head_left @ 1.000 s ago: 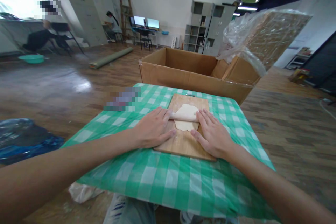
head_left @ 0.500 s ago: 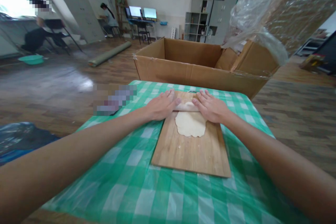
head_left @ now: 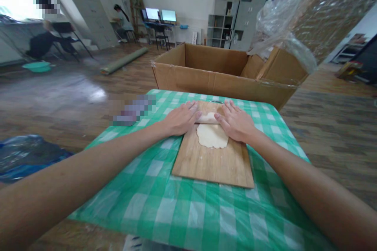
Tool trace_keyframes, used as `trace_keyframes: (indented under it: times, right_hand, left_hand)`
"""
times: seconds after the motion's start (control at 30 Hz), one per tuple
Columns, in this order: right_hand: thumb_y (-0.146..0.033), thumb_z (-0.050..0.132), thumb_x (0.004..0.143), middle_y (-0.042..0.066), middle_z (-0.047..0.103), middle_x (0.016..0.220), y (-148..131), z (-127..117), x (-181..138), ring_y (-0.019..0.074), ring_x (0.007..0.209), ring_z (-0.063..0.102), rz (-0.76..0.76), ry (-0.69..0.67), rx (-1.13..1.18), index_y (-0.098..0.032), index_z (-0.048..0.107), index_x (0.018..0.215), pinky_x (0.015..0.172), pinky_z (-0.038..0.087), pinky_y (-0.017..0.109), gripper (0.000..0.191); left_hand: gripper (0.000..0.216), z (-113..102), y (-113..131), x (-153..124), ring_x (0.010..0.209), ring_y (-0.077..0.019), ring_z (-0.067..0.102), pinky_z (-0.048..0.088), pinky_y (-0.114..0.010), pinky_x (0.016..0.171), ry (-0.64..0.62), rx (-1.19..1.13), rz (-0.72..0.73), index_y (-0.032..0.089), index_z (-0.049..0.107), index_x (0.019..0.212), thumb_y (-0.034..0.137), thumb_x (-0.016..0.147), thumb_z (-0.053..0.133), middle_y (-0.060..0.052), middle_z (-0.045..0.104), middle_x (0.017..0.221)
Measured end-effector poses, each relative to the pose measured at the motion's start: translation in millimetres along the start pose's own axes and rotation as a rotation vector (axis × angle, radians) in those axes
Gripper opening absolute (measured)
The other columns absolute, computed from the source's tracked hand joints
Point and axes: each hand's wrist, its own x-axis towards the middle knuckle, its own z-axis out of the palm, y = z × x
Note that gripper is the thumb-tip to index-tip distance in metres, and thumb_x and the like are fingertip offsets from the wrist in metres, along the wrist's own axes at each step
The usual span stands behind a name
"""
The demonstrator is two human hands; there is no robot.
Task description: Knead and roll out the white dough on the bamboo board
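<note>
A flat round of pale dough (head_left: 212,136) lies on a wooden cutting board (head_left: 213,160) on a table with a green and white checked cloth (head_left: 182,211). A light rolling pin (head_left: 207,118) lies across the far edge of the dough. My left hand (head_left: 180,118) presses flat on the pin's left end, fingers stretched out. On the pin's right end rests my right hand (head_left: 236,122), also flat with fingers extended. Both palms hide the pin's ends.
A large open cardboard box (head_left: 224,72) stands just beyond the table, with a plastic-wrapped flap (head_left: 309,23) at the right. A blue plastic bag (head_left: 26,157) lies on the wooden floor at left. A person sits on a chair (head_left: 48,41) far left; desks with monitors (head_left: 160,15) stand behind.
My hands pushed the rolling pin from the middle of the dough to its far edge, then drew it slightly back. The dough lies flatter and more exposed.
</note>
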Motion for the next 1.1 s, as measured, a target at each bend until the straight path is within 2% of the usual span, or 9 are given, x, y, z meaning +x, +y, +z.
trace_keyframes:
  times: [0.13, 0.3, 0.43, 0.53, 0.67, 0.77, 0.83, 0.97, 1.1]
  right_hand:
    - [-0.062, 0.013, 0.105, 0.026, 0.036, 0.163, -18.1, -11.6, -35.9, 0.0346, 0.156, 0.025, -0.054, -0.008, -0.028, 0.004, 0.046, 0.151, 0.126, 0.022, 0.050, 0.087]
    - [-0.067, 0.022, 0.103, 0.026, 0.034, 0.164, -41.5, -18.3, -85.7, 0.0361, 0.156, 0.025, -0.067, 0.046, -0.064, 0.004, 0.037, 0.156, 0.126, 0.022, 0.051, 0.090]
    - [-0.069, 0.024, 0.102, 0.023, 0.031, 0.166, -55.2, -22.6, -113.0, 0.0368, 0.155, 0.027, -0.069, 0.034, -0.048, 0.000, 0.032, 0.160, 0.125, 0.025, 0.054, 0.090]
    - [-0.067, 0.026, 0.103, 0.023, 0.031, 0.166, -65.6, -26.3, -128.3, 0.0382, 0.155, 0.028, -0.055, 0.014, -0.041, -0.001, 0.031, 0.161, 0.123, 0.029, 0.057, 0.087]
    - [-0.063, 0.027, 0.105, 0.025, 0.036, 0.164, -80.4, -29.2, -140.0, 0.0387, 0.153, 0.032, -0.012, 0.021, -0.069, 0.001, 0.034, 0.159, 0.122, 0.031, 0.054, 0.085]
    - [-0.059, 0.026, 0.106, 0.027, 0.043, 0.159, -84.7, -28.6, -133.3, 0.0390, 0.149, 0.039, 0.041, 0.025, -0.086, 0.003, 0.036, 0.157, 0.121, 0.033, 0.054, 0.082]
    - [-0.058, 0.024, 0.106, 0.028, 0.044, 0.158, -81.3, -26.3, -120.9, 0.0389, 0.148, 0.040, 0.068, 0.021, -0.090, 0.004, 0.036, 0.157, 0.121, 0.032, 0.054, 0.081]
    - [-0.058, 0.019, 0.107, 0.032, 0.037, 0.161, -59.9, -19.7, -88.6, 0.0394, 0.154, 0.030, 0.085, -0.019, -0.105, 0.012, 0.033, 0.155, 0.125, 0.024, 0.053, 0.086]
    - [-0.051, 0.009, 0.108, 0.031, 0.040, 0.159, -27.0, -13.2, -59.8, 0.0371, 0.153, 0.033, 0.039, -0.079, -0.072, 0.010, 0.040, 0.152, 0.125, 0.027, 0.050, 0.082]
  left_hand:
    - [0.073, -5.6, 13.8, -27.9, 0.155, -0.0298, 0.031, 0.022, -0.043, 0.124, 0.001, 0.024, 0.030, 0.012, 0.035, 0.160, 0.057, 0.106, 0.013, -0.015, 0.034, 0.167]
    - [0.078, -15.5, 32.5, -64.5, 0.155, -0.0318, 0.030, 0.015, -0.045, 0.127, 0.036, 0.107, 0.123, 0.004, 0.039, 0.156, 0.061, 0.105, 0.019, -0.022, 0.039, 0.163]
    - [0.073, -26.4, 44.6, -82.6, 0.146, -0.0324, 0.044, 0.022, -0.045, 0.125, 0.046, 0.121, 0.154, 0.006, 0.049, 0.147, 0.060, 0.105, 0.024, -0.021, 0.052, 0.154]
    - [0.069, -31.2, 50.8, -86.2, 0.144, -0.0315, 0.047, 0.025, -0.044, 0.123, 0.058, 0.115, 0.156, 0.006, 0.055, 0.141, 0.058, 0.106, 0.025, -0.021, 0.057, 0.148]
    - [0.067, -29.5, 55.3, -76.5, 0.136, -0.0313, 0.056, 0.037, -0.044, 0.115, 0.055, 0.076, 0.119, 0.011, 0.064, 0.132, 0.057, 0.107, 0.022, -0.018, 0.064, 0.140]
    - [0.068, -22.4, 54.3, -58.6, 0.131, -0.0316, 0.060, 0.042, -0.045, 0.110, 0.041, 0.046, 0.090, 0.013, 0.061, 0.138, 0.058, 0.107, 0.020, -0.016, 0.063, 0.144]
    - [0.070, -16.5, 51.2, -43.1, 0.139, -0.0318, 0.053, 0.038, -0.044, 0.114, 0.050, 0.054, 0.091, 0.011, 0.054, 0.146, 0.058, 0.107, 0.019, -0.017, 0.056, 0.151]
    - [0.075, -7.4, 41.4, -9.7, 0.155, -0.0314, 0.030, 0.019, -0.046, 0.124, 0.079, 0.120, 0.150, 0.006, 0.043, 0.154, 0.056, 0.107, 0.014, -0.020, 0.040, 0.163]
    - [0.079, -5.2, 31.5, 19.5, 0.157, -0.0326, 0.025, 0.017, -0.047, 0.125, 0.041, 0.138, 0.163, 0.006, 0.040, 0.157, 0.060, 0.106, 0.011, -0.021, 0.033, 0.167]
